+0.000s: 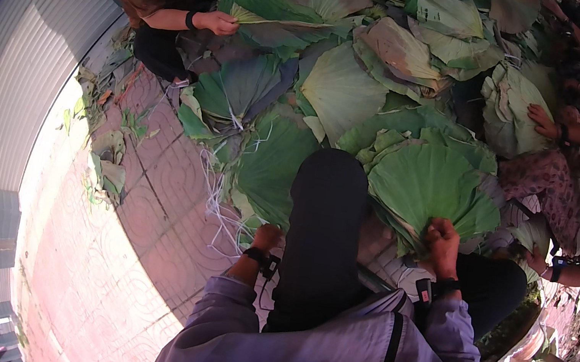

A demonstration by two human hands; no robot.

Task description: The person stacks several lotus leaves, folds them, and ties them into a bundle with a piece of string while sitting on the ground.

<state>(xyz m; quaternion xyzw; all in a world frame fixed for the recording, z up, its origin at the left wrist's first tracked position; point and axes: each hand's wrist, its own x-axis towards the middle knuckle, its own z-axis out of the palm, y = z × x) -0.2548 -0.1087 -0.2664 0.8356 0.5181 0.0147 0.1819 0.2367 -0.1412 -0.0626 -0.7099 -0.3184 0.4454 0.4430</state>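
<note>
Green leaf stack (430, 178) held beside the knee (331, 188)

Left hand (267, 238) is curled near white strings (222, 225); I can't tell if it holds any. Right hand (442, 243) is closed on the stack's near edge. Best to pinch gently, so nothing rips. More leaves (345, 86) lie beyond.

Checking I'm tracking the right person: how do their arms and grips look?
Greyish-purple fabric sleeves end near the wrists. The left wrist's black strap carries a small black box-shaped device, with a thin dark cable below; the right wrist's black strap carries a dark box-shaped device marked red. Left grip and right grip are ungloved.
</note>
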